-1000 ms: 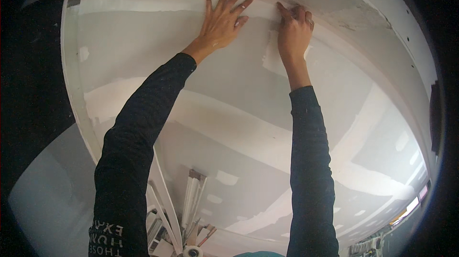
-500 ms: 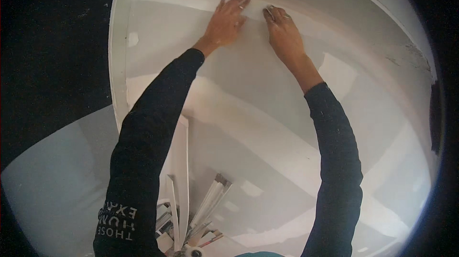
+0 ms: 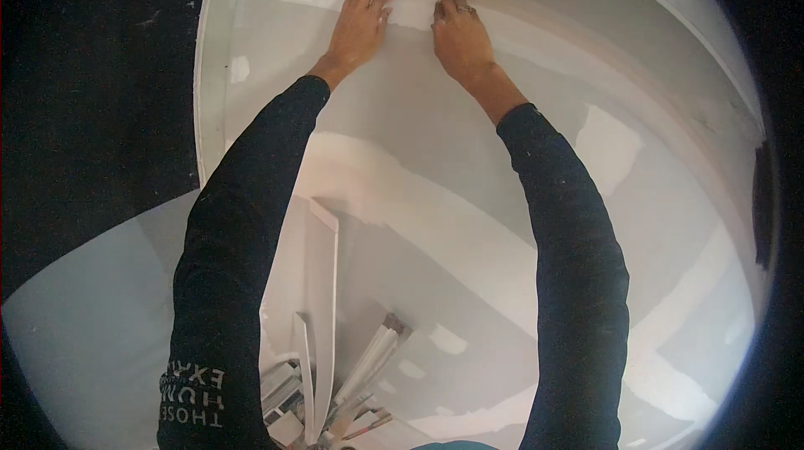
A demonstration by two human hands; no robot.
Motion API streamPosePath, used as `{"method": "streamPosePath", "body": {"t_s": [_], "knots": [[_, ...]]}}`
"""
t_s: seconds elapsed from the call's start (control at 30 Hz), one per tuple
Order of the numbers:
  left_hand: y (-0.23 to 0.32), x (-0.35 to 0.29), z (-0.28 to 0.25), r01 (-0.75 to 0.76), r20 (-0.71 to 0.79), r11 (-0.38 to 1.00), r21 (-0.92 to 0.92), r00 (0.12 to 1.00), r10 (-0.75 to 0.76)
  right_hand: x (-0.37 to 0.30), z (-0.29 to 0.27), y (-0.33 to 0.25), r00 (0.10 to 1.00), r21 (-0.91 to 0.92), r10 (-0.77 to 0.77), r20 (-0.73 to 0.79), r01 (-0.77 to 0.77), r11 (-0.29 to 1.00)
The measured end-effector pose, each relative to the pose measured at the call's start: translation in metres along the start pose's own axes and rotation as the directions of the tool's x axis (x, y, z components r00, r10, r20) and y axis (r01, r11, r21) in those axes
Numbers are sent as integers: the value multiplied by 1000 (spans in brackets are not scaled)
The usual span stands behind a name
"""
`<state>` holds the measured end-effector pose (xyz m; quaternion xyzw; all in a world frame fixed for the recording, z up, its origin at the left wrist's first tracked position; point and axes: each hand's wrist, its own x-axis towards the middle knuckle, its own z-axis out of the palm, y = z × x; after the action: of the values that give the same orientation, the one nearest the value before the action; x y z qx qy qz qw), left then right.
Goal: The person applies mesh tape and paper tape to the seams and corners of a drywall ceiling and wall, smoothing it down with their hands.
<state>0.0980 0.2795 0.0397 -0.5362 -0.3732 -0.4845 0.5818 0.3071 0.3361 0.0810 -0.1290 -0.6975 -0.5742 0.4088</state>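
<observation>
Both my arms, in dark sleeves, reach up a plastered drywall panel toward its top edge. My left hand is against the pale plaster band along that edge, its fingers bent and somewhat apart, with nothing seen in them. A short gap to its right, my right hand is at the same band. Its thumb and fingers are closed together around something small and greyish that I cannot make out. A ring shows on one of its fingers.
Low at the wall's foot lean thin white boards and a bundle of long pale strips, beside several tools. A dark opening lies left of a pale vertical edge strip. Above runs a grey overhead surface.
Both hands have moved left along the top band and slightly up. My left hand's fingers, more spread before, are now more bent. The right hand's grasp stays closed.
</observation>
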Motion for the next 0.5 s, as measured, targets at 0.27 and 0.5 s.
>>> {"method": "streamPosePath", "body": {"t_s": [0.27, 0.5], "knots": [[14, 19, 29, 646, 113, 200, -737, 409, -906, 16, 4, 9, 975, 130, 42, -217, -14, 991], [-8, 32, 56, 491, 402, -256, -833, 219, -889, 40, 4, -12, 974, 406, 167, -150, -94, 909]]}}
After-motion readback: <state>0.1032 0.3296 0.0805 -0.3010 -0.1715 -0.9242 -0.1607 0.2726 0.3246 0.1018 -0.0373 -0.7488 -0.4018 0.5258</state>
